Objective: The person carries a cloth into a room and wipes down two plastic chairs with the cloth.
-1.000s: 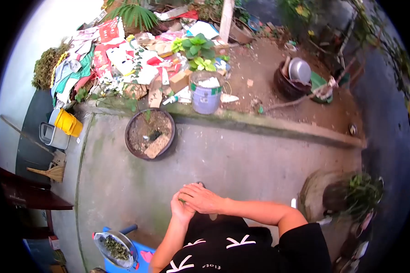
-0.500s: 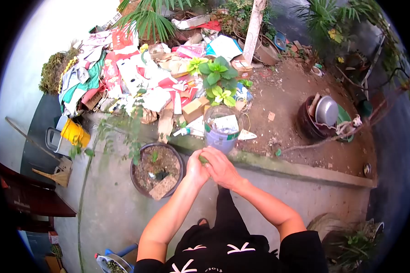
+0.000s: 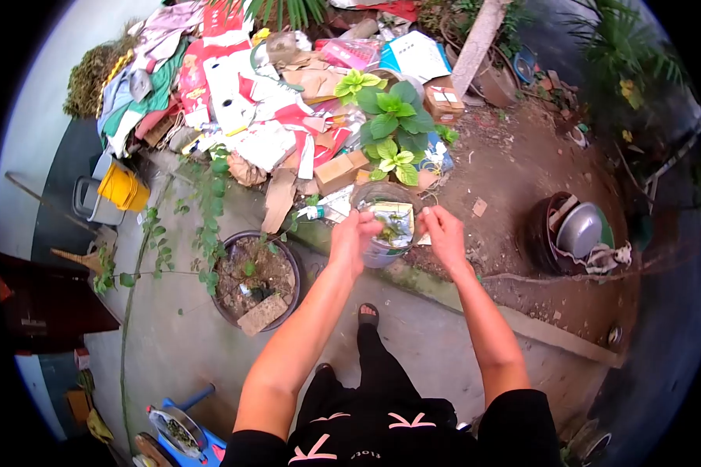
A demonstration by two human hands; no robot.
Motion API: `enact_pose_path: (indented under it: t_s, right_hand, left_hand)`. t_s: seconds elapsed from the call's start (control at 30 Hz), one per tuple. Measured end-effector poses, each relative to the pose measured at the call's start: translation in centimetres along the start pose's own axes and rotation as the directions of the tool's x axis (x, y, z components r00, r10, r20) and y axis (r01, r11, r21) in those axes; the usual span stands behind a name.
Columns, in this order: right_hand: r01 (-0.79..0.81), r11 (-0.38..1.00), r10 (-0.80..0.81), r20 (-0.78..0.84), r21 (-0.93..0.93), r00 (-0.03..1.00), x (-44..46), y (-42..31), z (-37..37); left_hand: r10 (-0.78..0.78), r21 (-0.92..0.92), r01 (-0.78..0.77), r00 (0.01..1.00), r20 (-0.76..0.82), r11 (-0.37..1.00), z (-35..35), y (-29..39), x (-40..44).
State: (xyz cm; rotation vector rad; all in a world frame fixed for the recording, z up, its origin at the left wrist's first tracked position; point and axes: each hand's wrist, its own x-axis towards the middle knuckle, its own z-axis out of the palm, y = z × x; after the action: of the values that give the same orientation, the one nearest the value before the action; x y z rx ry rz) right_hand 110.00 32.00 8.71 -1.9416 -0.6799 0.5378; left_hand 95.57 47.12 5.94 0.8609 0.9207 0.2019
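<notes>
A clear bucket [image 3: 381,254] stands below my hands, with a pale flat carton and blurred green scraps [image 3: 396,227] inside. My left hand [image 3: 354,240] is at the bucket's left rim, its fingers curled in over the opening and partly smeared. At the right rim is my right hand [image 3: 445,235], thumb and fingers pinched together. Whether small scraps remain in either hand, or whether the right fingers touch the rim, I cannot tell. A leafy green plant [image 3: 397,121] rises just behind the bucket.
A round planter [image 3: 297,288] holding soil and a brick sits left of my feet. Behind a low concrete curb [image 3: 537,335] lie piled bags and cardboard [image 3: 339,171]. A metal pot [image 3: 579,230] rests at right. A blue stool [image 3: 202,436] bears a pan at lower left.
My cupped hands, which held something green, have come apart to either side of the bucket's opening. Green scraps now show inside it. The view has shifted, and a foot stands farther forward.
</notes>
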Motion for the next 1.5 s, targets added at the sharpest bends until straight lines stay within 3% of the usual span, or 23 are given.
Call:
enact_pose_path:
  t_s: [0.13,0.23,0.27,0.3,0.33,0.37,0.43,0.5,0.53,0.57,0.63,0.77,0.87,0.97,1.1,1.17,1.23,1.27,1.3,1.33,1.37,1.43,1.5]
  right_hand:
    - [0.095,0.995,-0.096,0.018,0.031,0.995,-0.8,0.0,3.1]
    - [0.275,0.940,-0.310,0.169,0.201,0.936,-5.0,-1.2,8.7]
    - [0.299,0.921,-0.369,0.313,0.250,0.875,-7.1,-2.3,10.0]
    - [0.393,0.894,-0.447,0.378,0.214,0.811,-8.5,-2.2,11.1]
    - [0.495,0.844,-0.532,0.446,0.208,0.719,-9.6,-1.8,12.3]
    - [0.584,0.779,-0.606,0.510,0.228,0.610,-11.2,-0.9,13.8]
    - [0.670,0.673,-0.689,0.593,0.313,0.416,-13.7,0.2,15.7]
    - [0.663,0.641,-0.698,0.652,0.386,0.296,-16.5,2.3,17.3]
    - [0.669,0.624,-0.697,0.674,0.404,0.243,-17.4,2.8,18.3]
    - [0.676,0.629,-0.659,0.724,0.383,0.204,-18.6,3.1,18.8]
    - [0.670,0.699,-0.445,0.886,0.251,0.133,-20.2,3.4,20.8]
    - [0.395,0.882,0.280,0.960,-0.257,0.001,-22.7,9.3,27.7]
    - [-0.007,0.809,0.587,0.808,-0.588,-0.040,-33.1,0.7,32.7]
    - [-0.264,0.743,0.552,0.786,-0.615,-0.279,-45.1,-3.8,38.0]
    - [-0.349,0.617,0.560,0.706,-0.705,-0.434,-58.6,-7.0,40.9]
    - [-0.232,0.715,0.512,0.719,-0.660,-0.469,-63.0,-7.5,41.2]
    - [-0.022,0.930,0.268,0.721,-0.366,-0.639,-66.4,-7.1,41.3]
    - [0.050,0.983,0.158,0.668,-0.177,-0.727,-67.7,-7.2,41.6]
    - [0.117,0.984,0.030,0.522,0.136,-0.853,-69.3,-10.0,41.6]
    - [0.110,0.890,-0.040,0.317,0.442,-0.948,-70.6,-13.8,41.2]
    - [0.132,0.922,0.033,0.266,0.363,-0.963,-71.9,-15.2,40.6]
    - [-0.062,0.646,-0.136,0.035,0.761,-0.990,-75.3,-12.8,43.0]
    - [-0.231,0.415,-0.177,-0.172,0.880,-0.969,-76.2,-10.4,47.3]
  left_hand:
    - [-0.110,-0.276,0.044,0.967,-0.228,0.960,-1.7,-2.2,-1.0]
    - [-0.199,-0.431,0.118,0.969,-0.147,0.894,-1.9,-4.3,-4.4]
    - [-0.237,-0.658,0.232,0.968,0.084,0.717,-4.4,-9.0,-2.4]
    - [0.265,-0.833,-0.141,0.964,0.006,0.534,-4.0,-16.7,0.0]
    - [0.698,-0.972,-0.208,0.712,-0.073,0.110,-3.4,-24.2,2.3]
    - [0.568,-0.843,-0.517,0.653,-0.501,-0.150,-0.2,-24.8,0.2]
    - [0.501,-0.599,-0.506,0.332,-0.799,-0.621,1.8,-21.0,-2.5]
    - [0.778,-0.595,-0.791,0.461,-0.427,0.142,-4.9,-31.9,-1.3]
    - [0.508,-0.731,-0.509,0.822,-0.256,0.455,-7.5,-28.4,-5.2]
    - [0.069,-0.876,-0.113,0.993,-0.091,0.470,-10.3,-23.5,-10.8]
    - [-0.195,-0.915,0.063,0.981,-0.017,0.399,-14.1,-20.8,-18.2]
    - [-0.105,-0.772,-0.186,0.945,-0.310,0.607,-19.4,-19.7,-31.2]
    - [0.454,-0.010,-0.615,0.593,-0.665,0.789,-21.8,-25.5,-34.7]
    - [0.828,0.846,-0.047,0.243,-0.506,0.531,-25.0,-33.0,-40.5]
    - [0.808,0.803,0.095,-0.032,-0.589,0.589,-29.1,-38.5,-52.4]
    - [0.695,0.691,0.102,-0.208,-0.689,0.715,-30.4,-42.8,-54.7]
    - [0.299,0.274,0.144,-0.198,-0.933,0.951,-31.6,-48.6,-55.8]
    - [-0.071,0.012,-0.380,-0.203,-0.977,0.925,-32.3,-52.8,-55.9]
    - [-0.393,-0.227,-0.787,-0.022,-0.919,0.573,-32.8,-57.5,-55.8]
    - [-0.552,-0.348,-0.938,0.282,-0.785,0.014,-33.2,-59.8,-55.3]
    - [-0.501,-0.298,-0.937,0.349,-0.792,-0.182,-32.9,-57.6,-56.6]
    - [-0.375,-0.187,-0.827,0.426,-0.823,-0.530,-32.7,-50.7,-62.6]
    - [-0.154,-0.102,-0.939,0.160,-0.975,-0.330,-34.1,-50.0,-62.0]
